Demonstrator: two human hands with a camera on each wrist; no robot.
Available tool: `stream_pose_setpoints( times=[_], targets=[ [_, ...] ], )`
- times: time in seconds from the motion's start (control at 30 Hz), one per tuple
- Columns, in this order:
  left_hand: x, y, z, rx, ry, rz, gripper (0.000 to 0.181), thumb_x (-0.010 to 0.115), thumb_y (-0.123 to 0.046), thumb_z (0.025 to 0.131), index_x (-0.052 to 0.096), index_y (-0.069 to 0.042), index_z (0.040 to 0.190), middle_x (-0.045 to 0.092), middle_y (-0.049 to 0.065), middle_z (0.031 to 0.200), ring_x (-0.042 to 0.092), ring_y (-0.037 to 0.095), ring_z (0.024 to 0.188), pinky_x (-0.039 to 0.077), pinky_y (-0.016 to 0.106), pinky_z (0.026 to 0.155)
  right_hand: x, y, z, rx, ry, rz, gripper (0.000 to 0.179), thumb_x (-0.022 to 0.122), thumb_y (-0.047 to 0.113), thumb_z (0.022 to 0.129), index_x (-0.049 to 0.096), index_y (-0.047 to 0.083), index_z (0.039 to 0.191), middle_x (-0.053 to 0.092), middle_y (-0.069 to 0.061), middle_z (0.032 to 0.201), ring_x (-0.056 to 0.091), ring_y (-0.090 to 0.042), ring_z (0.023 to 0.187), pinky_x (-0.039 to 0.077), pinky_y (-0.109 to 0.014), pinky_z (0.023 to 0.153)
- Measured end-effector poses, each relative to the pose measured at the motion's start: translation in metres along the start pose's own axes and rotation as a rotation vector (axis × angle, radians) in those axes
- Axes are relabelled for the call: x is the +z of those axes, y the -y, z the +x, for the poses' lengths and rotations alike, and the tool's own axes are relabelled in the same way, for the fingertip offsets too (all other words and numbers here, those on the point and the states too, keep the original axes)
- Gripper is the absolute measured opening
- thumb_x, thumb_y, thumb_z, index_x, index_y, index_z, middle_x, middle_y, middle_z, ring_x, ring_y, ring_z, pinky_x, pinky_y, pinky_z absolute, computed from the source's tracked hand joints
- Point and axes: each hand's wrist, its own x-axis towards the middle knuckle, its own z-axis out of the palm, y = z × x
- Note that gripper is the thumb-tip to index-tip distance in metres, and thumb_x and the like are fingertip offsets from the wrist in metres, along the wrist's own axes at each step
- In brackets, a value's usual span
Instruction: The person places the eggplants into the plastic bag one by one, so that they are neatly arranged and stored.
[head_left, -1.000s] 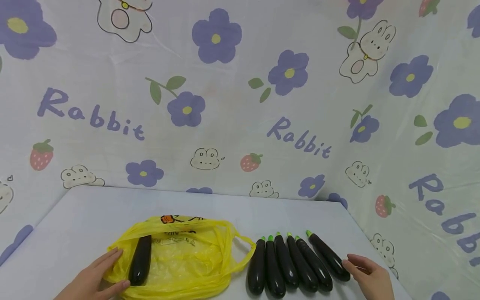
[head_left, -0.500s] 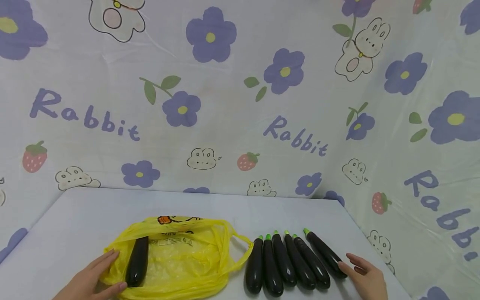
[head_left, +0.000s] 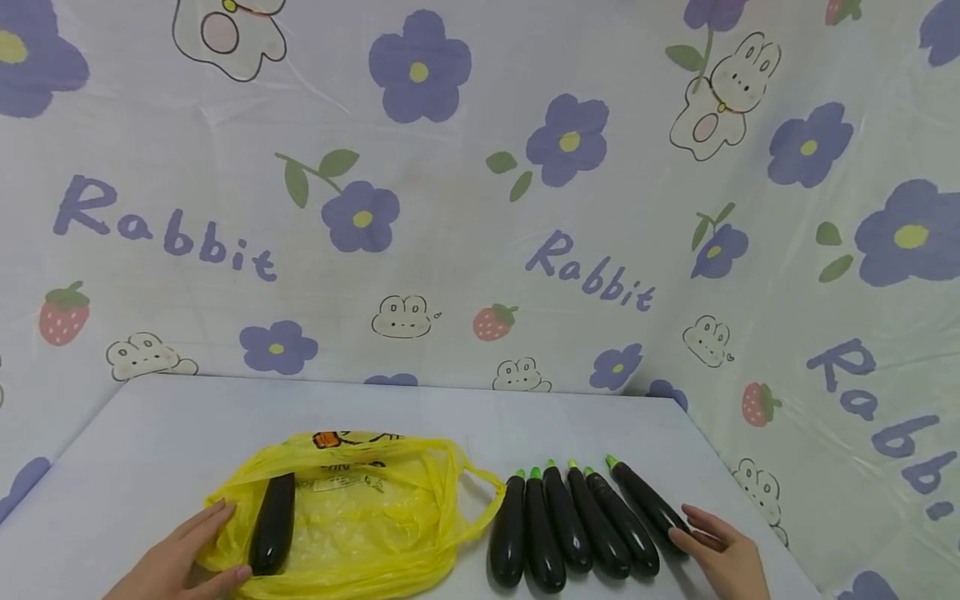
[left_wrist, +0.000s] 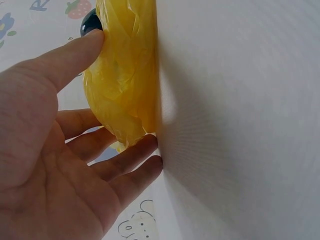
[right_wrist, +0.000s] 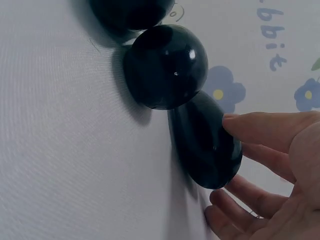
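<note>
A crumpled yellow plastic bag [head_left: 360, 517] lies on its side, its mouth facing me. Inside its left part is a dark, glossy eggplant [head_left: 273, 525]. My left hand [head_left: 176, 554] is at the bag's left side, thumb at the mouth's edge beside that eggplant and fairly straight fingers along the outside. Several eggplants [head_left: 543, 533] with green stem ends lie side by side right of the bag. The rightmost eggplant [head_left: 641, 496] slants apart from them. My right hand [head_left: 723, 550] holds its thick lower end, thumb on top and fingers bent around the far side.
Everything lies on a white table [head_left: 420, 408]. Behind it and at the right hangs a patterned cloth [head_left: 450, 267] with purple flowers and rabbits. One bag handle [head_left: 487, 500] reaches right to the nearest eggplant in the row.
The right thumb has slid slightly further over the rightmost eggplant's lower end. The head view has shifted a little; the left hand, bag and other eggplants keep their places.
</note>
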Motion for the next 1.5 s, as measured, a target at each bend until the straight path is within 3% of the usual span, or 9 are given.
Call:
stream_pose_setpoints(
  times=[0.33,0.63,0.93,1.2,1.5],
  targets=[
    [-0.001,-0.001,0.000,0.001,0.009,0.004,0.090,0.064,-0.052,0.091,0.034,0.012,0.146,0.033,0.038,0.144,0.035,0.057,0.127,0.039,0.068,0.095,0.003,-0.002,-0.004,-0.019,0.014,0.005,0.069,0.085,0.030,0.079,0.058,-0.005,0.133,0.058,-0.031,0.125,0.058,-0.046,0.110,0.054,-0.047,0.083],
    [0.000,0.001,0.002,-0.003,0.021,-0.021,0.086,0.062,-0.051,0.093,0.033,0.011,0.146,0.032,0.039,0.145,0.033,0.059,0.126,0.040,0.069,0.093,0.007,-0.005,-0.002,-0.006,0.000,-0.009,0.065,0.083,0.026,0.081,0.058,-0.004,0.133,0.057,-0.032,0.126,0.058,-0.046,0.109,0.053,-0.051,0.085],
    [0.004,0.004,0.001,0.004,0.018,-0.039,0.086,0.063,-0.049,0.094,0.033,0.011,0.147,0.032,0.039,0.144,0.034,0.060,0.126,0.043,0.067,0.091,0.003,-0.013,0.000,-0.010,-0.006,-0.014,0.075,0.087,0.035,0.076,0.058,-0.005,0.133,0.059,-0.030,0.124,0.058,-0.046,0.110,0.055,-0.049,0.082],
    [0.005,0.006,0.001,-0.002,0.001,-0.009,0.088,0.064,-0.052,0.092,0.034,0.011,0.146,0.033,0.038,0.144,0.034,0.060,0.126,0.042,0.067,0.092,0.007,-0.014,0.008,-0.019,-0.027,-0.035,0.062,0.084,0.024,0.080,0.061,-0.002,0.131,0.057,-0.031,0.126,0.060,-0.045,0.107,0.054,-0.049,0.084],
    [0.005,0.006,0.003,-0.001,0.006,-0.009,0.088,0.063,-0.051,0.092,0.033,0.011,0.147,0.033,0.038,0.144,0.033,0.060,0.126,0.042,0.068,0.092,0.007,-0.004,0.000,-0.051,-0.007,-0.026,0.059,0.082,0.022,0.082,0.060,-0.004,0.131,0.057,-0.032,0.126,0.059,-0.046,0.108,0.054,-0.048,0.085]
  ],
)
